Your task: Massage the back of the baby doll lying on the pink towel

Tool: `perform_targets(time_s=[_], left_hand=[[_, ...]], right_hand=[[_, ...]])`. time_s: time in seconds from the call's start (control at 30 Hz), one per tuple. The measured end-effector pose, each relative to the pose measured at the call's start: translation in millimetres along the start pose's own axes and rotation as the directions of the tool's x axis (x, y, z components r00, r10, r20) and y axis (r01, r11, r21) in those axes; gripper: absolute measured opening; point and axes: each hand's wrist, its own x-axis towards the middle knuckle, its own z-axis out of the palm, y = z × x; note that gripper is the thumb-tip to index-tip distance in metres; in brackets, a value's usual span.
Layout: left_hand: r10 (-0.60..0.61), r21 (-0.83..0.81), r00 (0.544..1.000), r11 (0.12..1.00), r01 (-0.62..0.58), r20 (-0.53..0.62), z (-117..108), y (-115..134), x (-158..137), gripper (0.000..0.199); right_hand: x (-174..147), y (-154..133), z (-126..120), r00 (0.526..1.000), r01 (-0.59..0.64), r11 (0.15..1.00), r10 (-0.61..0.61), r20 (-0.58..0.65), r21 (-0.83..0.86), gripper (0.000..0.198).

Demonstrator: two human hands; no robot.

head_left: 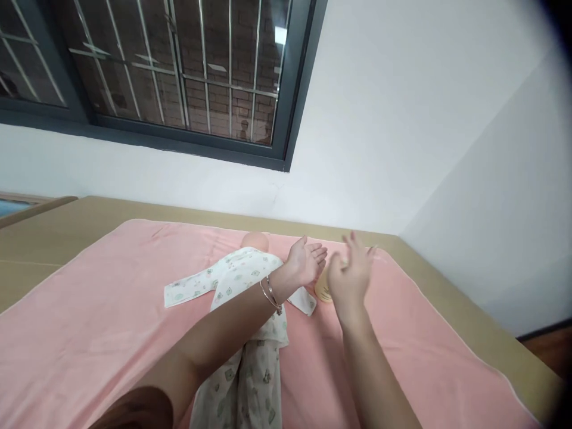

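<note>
My left hand [305, 262] reaches across the doll with its palm turned up and its fingers stretched out, holding nothing. Bracelets circle that wrist. To its right, my right hand [353, 274] is raised, its fingers apart and blurred by motion; nothing shows in it. Partly hidden behind the two hands stands a pale yellow bottle [322, 290]. A baby doll [255, 241] lies on its back under my left forearm, its face not visible. It wears a white printed top [239, 268] and matching trousers [257, 381], with one sleeve spread to the left.
A pink blanket [120, 298] with a pale edge lies under the doll on a wooden surface [451, 310]. White walls [379, 107] rise behind and at the right. A dark-framed window [286, 156] with metal bars is above at the left.
</note>
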Motion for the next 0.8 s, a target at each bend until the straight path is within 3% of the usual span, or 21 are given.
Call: perform_targets(time_s=[0.13,0.27,0.4,0.53,0.67,0.73,0.8], left_hand=[[-0.025,0.018,1.000,1.000,0.025,0.010,-6.9,-9.4,20.1,0.069],[-0.044,0.038,0.995,0.998,0.041,0.087,-15.7,-17.4,34.4,0.069],[-0.080,0.032,0.986,0.997,0.076,0.147,-19.9,-20.5,34.1,0.063],[-0.105,0.027,0.986,0.994,0.102,0.127,-29.0,-22.2,4.1,0.059],[-0.126,0.040,0.990,0.991,0.124,0.057,-54.3,-13.8,-46.9,0.056],[-0.134,0.032,0.990,0.991,0.133,0.035,-67.3,-3.8,-70.9,0.057],[-0.100,0.008,0.995,0.995,0.100,-0.008,-75.3,8.3,-90.4,0.056]], right_hand=[[-1.5,-3.6,18.6,0.955,-0.060,0.968,0.127,0.269,-0.243,0.059],[-9.4,2.4,29.4,0.911,-0.108,0.928,0.236,0.338,-0.357,0.061],[-10.5,6.5,28.6,0.927,-0.043,0.921,0.181,0.329,-0.387,0.056],[-5.9,11.6,23.7,0.922,-0.032,0.923,0.175,0.346,-0.384,0.053],[-0.9,13.2,16.1,0.883,-0.129,0.942,0.251,0.396,-0.311,0.058],[-1.0,1.5,11.4,0.903,-0.156,0.957,0.239,0.357,-0.245,0.061],[-5.0,-22.3,7.4,0.943,-0.100,0.992,0.121,0.311,-0.082,0.064]])
